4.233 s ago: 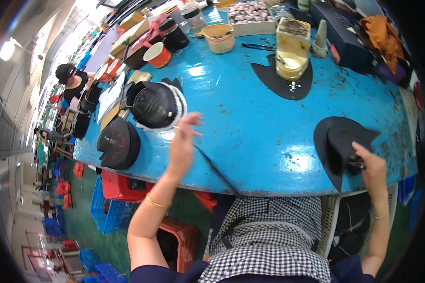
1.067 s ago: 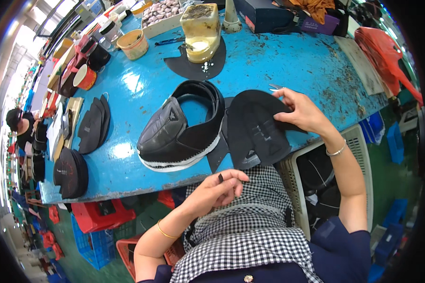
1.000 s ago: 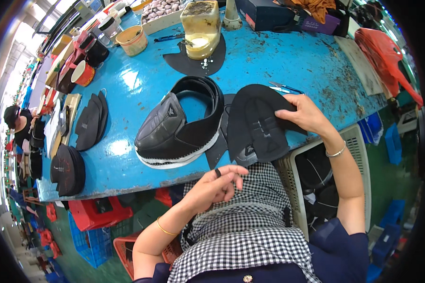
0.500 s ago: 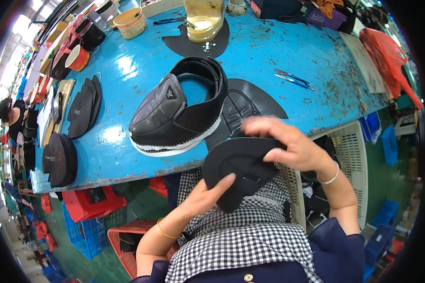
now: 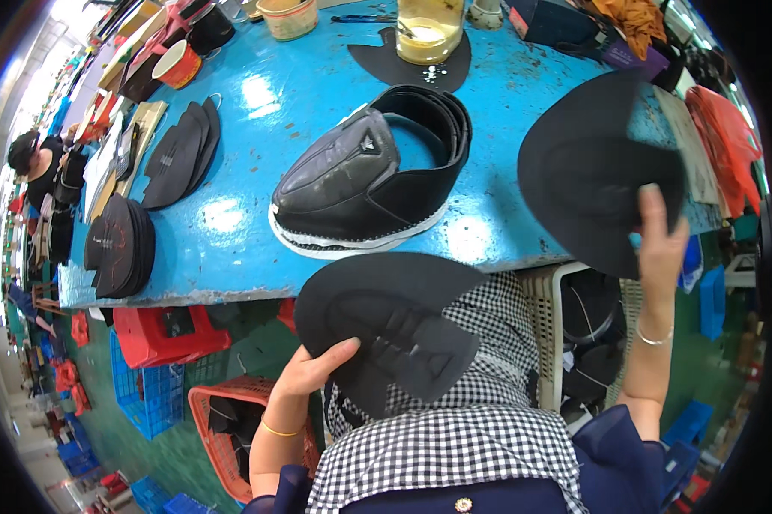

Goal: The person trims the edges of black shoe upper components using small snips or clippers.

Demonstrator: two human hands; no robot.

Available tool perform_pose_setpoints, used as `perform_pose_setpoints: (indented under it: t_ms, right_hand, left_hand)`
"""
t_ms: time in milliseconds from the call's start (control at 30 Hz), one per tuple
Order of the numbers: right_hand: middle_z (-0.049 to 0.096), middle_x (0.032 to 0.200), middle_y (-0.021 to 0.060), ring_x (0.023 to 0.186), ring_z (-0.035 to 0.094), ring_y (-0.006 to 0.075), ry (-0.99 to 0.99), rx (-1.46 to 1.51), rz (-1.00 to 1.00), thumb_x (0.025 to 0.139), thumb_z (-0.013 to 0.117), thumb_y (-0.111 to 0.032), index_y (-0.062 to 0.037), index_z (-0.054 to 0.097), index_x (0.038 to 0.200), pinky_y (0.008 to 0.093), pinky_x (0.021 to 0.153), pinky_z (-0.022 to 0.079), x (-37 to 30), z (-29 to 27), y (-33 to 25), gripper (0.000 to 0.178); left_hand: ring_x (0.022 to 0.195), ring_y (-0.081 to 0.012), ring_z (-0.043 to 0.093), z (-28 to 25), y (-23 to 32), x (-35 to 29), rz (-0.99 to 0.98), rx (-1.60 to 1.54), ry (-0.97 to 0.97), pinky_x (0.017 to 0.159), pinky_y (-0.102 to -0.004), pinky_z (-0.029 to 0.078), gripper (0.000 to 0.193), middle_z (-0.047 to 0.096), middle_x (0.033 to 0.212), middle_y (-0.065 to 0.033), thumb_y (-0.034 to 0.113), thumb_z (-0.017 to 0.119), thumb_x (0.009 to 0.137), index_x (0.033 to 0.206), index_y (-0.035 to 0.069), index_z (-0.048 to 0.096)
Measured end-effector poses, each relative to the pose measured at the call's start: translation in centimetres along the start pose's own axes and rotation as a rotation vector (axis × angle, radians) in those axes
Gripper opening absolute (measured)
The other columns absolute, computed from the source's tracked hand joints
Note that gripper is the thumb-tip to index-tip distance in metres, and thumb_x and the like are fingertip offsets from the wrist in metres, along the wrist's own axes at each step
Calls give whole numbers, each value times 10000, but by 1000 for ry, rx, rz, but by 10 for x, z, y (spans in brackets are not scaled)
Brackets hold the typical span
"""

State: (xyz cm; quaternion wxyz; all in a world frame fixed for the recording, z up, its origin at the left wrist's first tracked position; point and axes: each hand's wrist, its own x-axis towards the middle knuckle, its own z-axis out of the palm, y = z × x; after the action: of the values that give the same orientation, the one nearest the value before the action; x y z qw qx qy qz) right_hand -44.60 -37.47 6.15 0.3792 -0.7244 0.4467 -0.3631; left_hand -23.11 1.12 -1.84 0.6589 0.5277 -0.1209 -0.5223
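Note:
My left hand (image 5: pixel 311 370) pinches the edge of a flat black shoe upper (image 5: pixel 339 295), its thumb on top, over my checked apron. The piece is horseshoe-shaped, with raised ridges and small slots in its middle. Out to the right, my right hand (image 5: pixel 663 248) grips a second black shoe upper (image 5: pixel 566 171) of like shape, held up over the table's right part and blurred by motion. Between the hands, farther back, a black slip-on shoe (image 5: pixel 339 184) with a white sole edge stands on the table, a curved black band rising at its heel.
Stacked black pieces lie at the left of the blue table (image 5: pixel 240 146): one fanned pile (image 5: pixel 185 154), one thicker pile (image 5: pixel 120 248). A glue jar (image 5: pixel 429 34) stands on a black piece at the back. Below are a red stool (image 5: pixel 167 334) and crates.
My right hand has left the piece in my left hand and swung right, now holding another upper. The upper beside the shoe is gone from there. The snips are out of sight.

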Motion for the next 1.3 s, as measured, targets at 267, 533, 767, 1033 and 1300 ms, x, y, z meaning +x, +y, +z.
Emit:
perform_pose_setpoints:
  t_ms: [267,533,767,1033,1300]
  right_hand:
    - [634,1011,63,731,601,104,-202,416,289,946,651,-177,11,540,1227,244,595,533,-95,62,-25,356]
    - [594,1202,128,1099,583,205,-542,273,-175,1002,554,-139,-4,489,1287,361,976,460,-147,87,-15,322]
    - [429,1485,251,1384,428,322,-923,980,318,989,233,-682,-27,368,1453,445,1131,339,-53,47,23,814]
    - [440,1459,183,1341,464,254,-1705,361,315,755,873,-292,-20,120,1560,363,1092,389,-79,85,-51,1135]
    - [718,1040,124,942,708,223,-1105,-311,-566,763,749,-39,-52,633,1234,309,833,528,-13,80,-139,485]
  left_hand:
    - [1128,-164,568,58,-34,38,334,91,-93,968,-325,461,337,614,1216,-68,115,588,976,1278,-32,566]
    - [1126,-187,590,79,-13,43,321,200,-24,959,-329,482,362,631,1231,-104,113,614,964,1289,-38,561]
    - [1123,-318,636,57,-10,63,513,-26,-682,961,-370,501,343,636,1231,-201,104,638,918,1240,-11,642]
    - [1087,-296,640,59,6,68,513,39,-561,920,-378,514,260,655,1167,-143,-38,616,857,1102,20,683]
    - [627,-71,535,39,21,58,614,346,171,581,-214,459,298,656,951,-63,-41,764,770,1047,47,699]
